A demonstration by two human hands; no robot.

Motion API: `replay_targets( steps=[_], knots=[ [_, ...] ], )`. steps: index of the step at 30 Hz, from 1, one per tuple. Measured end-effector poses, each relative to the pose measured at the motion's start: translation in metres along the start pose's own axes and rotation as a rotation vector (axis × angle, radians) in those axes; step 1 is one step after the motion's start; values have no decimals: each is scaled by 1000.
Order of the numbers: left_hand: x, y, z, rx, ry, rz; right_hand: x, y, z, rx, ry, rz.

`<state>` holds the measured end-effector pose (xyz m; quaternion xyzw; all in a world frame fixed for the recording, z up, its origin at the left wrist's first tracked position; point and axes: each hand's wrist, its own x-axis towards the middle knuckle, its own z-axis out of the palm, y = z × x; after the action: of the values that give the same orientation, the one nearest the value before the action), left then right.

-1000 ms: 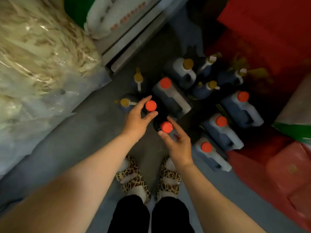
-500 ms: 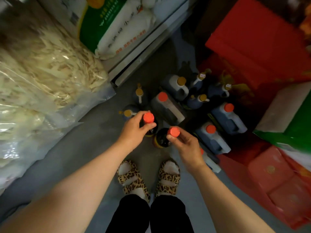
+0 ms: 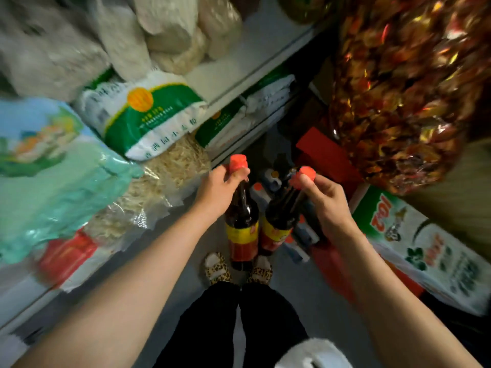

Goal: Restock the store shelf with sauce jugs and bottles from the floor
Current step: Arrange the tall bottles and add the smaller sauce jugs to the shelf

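Narrow aisle. Shelf point(image 3: 255, 57) edge runs diagonally across the upper middle; green-and-white flour sack point(image 3: 148, 112) overhangs its lower level on the left, pale bags point(image 3: 170, 30) stacked above. Clear bag of dried strips point(image 3: 159, 187) and a teal bag point(image 3: 58, 187) crowd the left side, bulging into the aisle. On the right a big bag of gold-and-red wrapped sweets point(image 3: 409, 96) hangs close over red boxes point(image 3: 326, 155), with a white sack printed in red and green point(image 3: 430, 251) below it. Bare grey floor point(image 3: 295, 285) shows only as a thin strip down the middle, around the leopard-print sandals point(image 3: 216, 269).

Left hand point(image 3: 215, 192) is closed around the neck of the left bottle point(image 3: 241, 224), fingers just under its red cap point(image 3: 237, 162); bottle hangs upright, off the floor, dark glass with yellow-and-red label. Right hand point(image 3: 326, 200) grips the right bottle point(image 3: 279, 216) at the neck under its red cap point(image 3: 303, 176); this one is tilted, cap leaning right, base toward the middle. The two bottle bodies sit just beside each other, touching or nearly, cannot tell through blur.

Remaining jugs point(image 3: 268, 181) on the floor behind and below the bottles, partly hidden, tucked between shelf base and red boxes.
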<state>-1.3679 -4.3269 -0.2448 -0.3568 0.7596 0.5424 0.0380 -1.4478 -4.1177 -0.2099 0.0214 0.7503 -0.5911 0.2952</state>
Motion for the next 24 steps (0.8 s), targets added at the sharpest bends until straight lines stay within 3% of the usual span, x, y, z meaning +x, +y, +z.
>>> replay_targets(
  steps=[5,13,16,20,24],
  knots=[
    [-35,139,-79,-20,47,264,-35,-157,10,-72,54,-271],
    [-65,299,-181,-413,138,541,-60,-370,14,-29,33,-621],
    [-82,355,-211,-460,172,622,-65,-438,16,37,-10,-747],
    [-100,415,-258,-498,328,757,-62,-525,29,66,-53,-939],
    [-119,444,-300,-618,474,771,-59,-578,59,84,-163,-1021]
  ],
)
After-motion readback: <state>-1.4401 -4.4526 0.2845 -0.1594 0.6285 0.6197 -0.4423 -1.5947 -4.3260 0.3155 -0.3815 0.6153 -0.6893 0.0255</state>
